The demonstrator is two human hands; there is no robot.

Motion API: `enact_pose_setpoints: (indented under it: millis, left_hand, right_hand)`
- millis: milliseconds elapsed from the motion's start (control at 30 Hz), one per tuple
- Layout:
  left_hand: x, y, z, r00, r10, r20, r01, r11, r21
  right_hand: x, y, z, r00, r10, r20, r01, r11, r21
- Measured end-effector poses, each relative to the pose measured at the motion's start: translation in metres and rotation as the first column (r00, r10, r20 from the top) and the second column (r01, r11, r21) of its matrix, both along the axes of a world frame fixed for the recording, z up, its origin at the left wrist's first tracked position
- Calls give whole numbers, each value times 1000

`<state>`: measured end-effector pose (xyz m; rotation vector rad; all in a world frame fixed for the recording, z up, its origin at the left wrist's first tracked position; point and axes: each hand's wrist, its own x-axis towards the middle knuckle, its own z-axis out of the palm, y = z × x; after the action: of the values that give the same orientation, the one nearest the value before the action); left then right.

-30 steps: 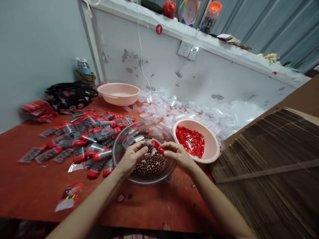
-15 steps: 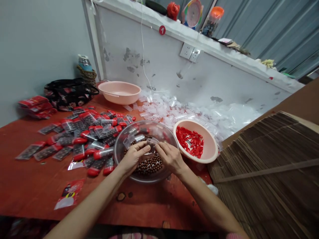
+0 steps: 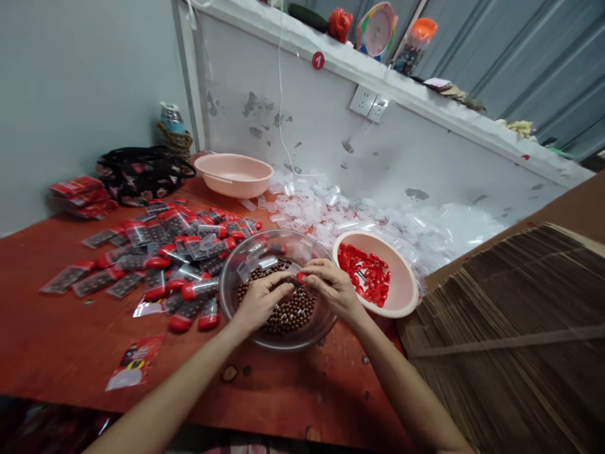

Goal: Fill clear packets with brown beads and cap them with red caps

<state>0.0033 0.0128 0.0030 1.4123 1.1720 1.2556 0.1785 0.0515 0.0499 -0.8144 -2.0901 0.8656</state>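
Now, both hands are busy over the glass bowl [image 3: 283, 234]!
Right hand [image 3: 333, 289] pinches a small red piece [image 3: 300, 277] tight, just above the brown beads [image 3: 288, 312]; left hand [image 3: 262, 301] curls in beside it, its hold hidden. Pink basin [image 3: 410, 291] sits right of the bowl, red-topped packets [image 3: 198, 289] left.

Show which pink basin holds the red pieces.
The basin right of the clear bowl holds the red pieces; the other basin, back by the wall, shows none.
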Motion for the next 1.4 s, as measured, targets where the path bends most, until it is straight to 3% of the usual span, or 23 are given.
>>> enact_pose_setpoints:
  millis: [67,133,200,267,400,567,700,967,1167,1233,1300,1400]
  left_hand:
    - [0,-1,-1,1000,-4,-2,4,1000,1]
    - [0,-3,-1,1000,-12,-14,12,1000,14]
    - [1,-3,0,1000,-15,-21,16,1000,20]
    - [2,-4,1,1000,-15,-23,15,1000,17]
    - [2,-4,1,996,20,-88,-17,999,33]
    - [1,-3,-3,985,50,-164,-38,996,76]
    - [0,-6,-3,967,114,-227,-94,991,98]
    - [0,-10,0,953,138,-268,-80,973,217]
    - [1,-9,-3,959,136,-247,-81,972,221]
    - [1,-7,-2,969,124,-213,-82,977,195]
    - [2,-5,-1,987,95,-127,-80,990,113]
    - [1,-2,1,981,40,190,-23,996,-86]
  right_hand:
    - [3,-1,-3,992,-18,122,-11,973,231]
    - [8,-2,-4,969,-40,246,-66,912,406]
    - [13,-2,-1,940,-75,332,-116,847,518]
    - [16,-2,4,923,-96,372,-137,823,551]
    - [13,-3,7,970,-43,241,-67,902,427]
    - [6,-1,-11,990,26,136,-62,960,272]
    - [6,1,-20,991,48,129,-78,966,247]
    - [6,0,-16,991,12,131,-46,966,255]
    - [5,-2,-11,938,-12,346,-132,911,391]
    - [4,-1,-11,937,-29,349,-123,906,405]
    - [3,0,-13,971,7,240,-86,944,318]
    - [1,0,-17,995,50,-87,-54,997,-47]
